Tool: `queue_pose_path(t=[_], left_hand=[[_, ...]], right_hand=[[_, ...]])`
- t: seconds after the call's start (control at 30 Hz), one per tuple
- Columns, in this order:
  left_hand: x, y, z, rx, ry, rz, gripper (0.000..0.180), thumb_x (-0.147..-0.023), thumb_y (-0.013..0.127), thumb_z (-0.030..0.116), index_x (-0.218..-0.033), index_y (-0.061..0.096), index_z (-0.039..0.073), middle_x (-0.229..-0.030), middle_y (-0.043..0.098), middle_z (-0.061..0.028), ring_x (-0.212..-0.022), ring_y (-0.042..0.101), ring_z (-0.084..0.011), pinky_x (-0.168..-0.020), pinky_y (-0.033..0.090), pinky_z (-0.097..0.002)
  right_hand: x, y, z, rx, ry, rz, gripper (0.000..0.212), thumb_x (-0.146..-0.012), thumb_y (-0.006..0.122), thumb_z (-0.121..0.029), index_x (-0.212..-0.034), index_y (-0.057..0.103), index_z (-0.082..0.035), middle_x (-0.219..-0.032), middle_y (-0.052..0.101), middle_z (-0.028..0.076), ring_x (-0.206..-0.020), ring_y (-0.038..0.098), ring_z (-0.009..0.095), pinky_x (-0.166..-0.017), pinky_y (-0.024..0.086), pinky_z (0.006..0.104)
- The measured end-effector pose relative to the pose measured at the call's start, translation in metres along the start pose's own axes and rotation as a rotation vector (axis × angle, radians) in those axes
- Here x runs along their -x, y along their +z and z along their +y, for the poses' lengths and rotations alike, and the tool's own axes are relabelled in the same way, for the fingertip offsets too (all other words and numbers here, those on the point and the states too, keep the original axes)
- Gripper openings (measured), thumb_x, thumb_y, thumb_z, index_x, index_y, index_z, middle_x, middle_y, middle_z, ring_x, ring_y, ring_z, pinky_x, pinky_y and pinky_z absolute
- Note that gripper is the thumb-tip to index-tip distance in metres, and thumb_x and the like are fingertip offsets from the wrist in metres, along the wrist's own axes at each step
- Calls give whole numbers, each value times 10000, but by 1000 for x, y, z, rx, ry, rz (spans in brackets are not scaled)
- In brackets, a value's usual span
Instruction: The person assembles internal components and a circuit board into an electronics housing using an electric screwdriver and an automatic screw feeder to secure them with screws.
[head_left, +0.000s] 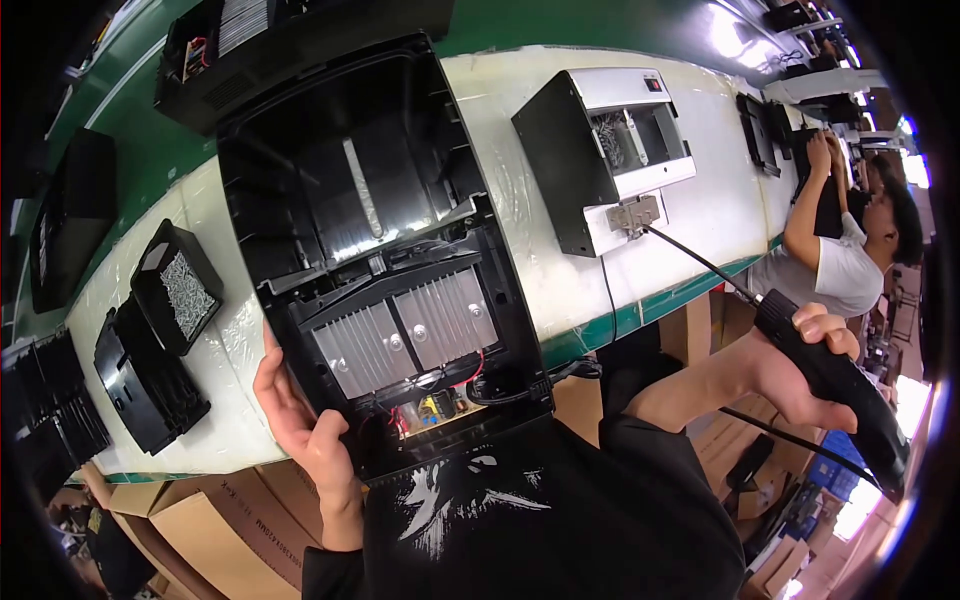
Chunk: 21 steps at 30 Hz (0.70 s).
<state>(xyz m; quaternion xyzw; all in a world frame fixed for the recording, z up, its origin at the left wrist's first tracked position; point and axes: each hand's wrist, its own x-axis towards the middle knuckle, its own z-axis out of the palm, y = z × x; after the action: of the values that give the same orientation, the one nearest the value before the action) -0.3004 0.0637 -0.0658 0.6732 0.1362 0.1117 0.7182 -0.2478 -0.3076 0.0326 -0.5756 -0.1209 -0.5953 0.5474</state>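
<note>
My left hand [312,440] grips the near left edge of an open black plastic housing [300,190], thumb at the rim and fingers along its side. Inside the housing lie two finned metal heat sinks [445,318] and a small circuit board [437,407] with red and black wires. Out to the right, my right hand [800,375] is wrapped round a black electric screwdriver [825,370]. Its long thin bit points left and reaches the metal outlet [633,214] of a screw feeder [560,150], a black and silver box with loose screws inside.
A black bin of screws [188,290] and black plastic parts [150,385] stand on the white-covered bench at left. Another black housing [240,60] sits at the back. Cardboard boxes [235,530] are below the bench edge. A co-worker [840,250] works at far right.
</note>
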Motion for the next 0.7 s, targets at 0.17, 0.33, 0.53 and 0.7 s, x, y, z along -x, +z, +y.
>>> queue_pose_path(t=[0.17,0.33,0.53,0.7], left_hand=[[2,1,2,-26,-36,57,783,-473,350,-77,-1251,379,8,-1471,271,-215,-1355,299,-307,-1122,227,-363],[1,0,3,-62,-45,50,786,-471,354,-84,-1250,383,21,-1473,269,-214,-1355,300,-306,-1118,232,-351],[1,-1,1,-42,-7,44,776,-479,341,-92,-1248,378,5,-1469,276,-218,-1361,290,-309,-1123,213,-354],[3,2,1,9,4,29,759,-497,337,-101,-1249,372,-1,-1469,272,-225,-1374,265,-313,-1131,182,-369]], right_hand=[[-3,-12,1,-106,48,-169,831,-804,322,-778,-833,524,27,-687,474,100,-541,470,199,-497,385,302],[5,-13,22,-146,170,-338,840,-797,348,-781,-883,514,38,-712,501,110,-572,494,203,-528,397,308],[-14,30,42,-282,499,-322,760,-785,407,-752,-886,563,-15,-754,545,80,-633,512,188,-596,385,311],[-21,98,68,92,310,-406,356,-950,426,-361,-1031,410,-15,-672,583,142,-466,544,193,-423,457,266]])
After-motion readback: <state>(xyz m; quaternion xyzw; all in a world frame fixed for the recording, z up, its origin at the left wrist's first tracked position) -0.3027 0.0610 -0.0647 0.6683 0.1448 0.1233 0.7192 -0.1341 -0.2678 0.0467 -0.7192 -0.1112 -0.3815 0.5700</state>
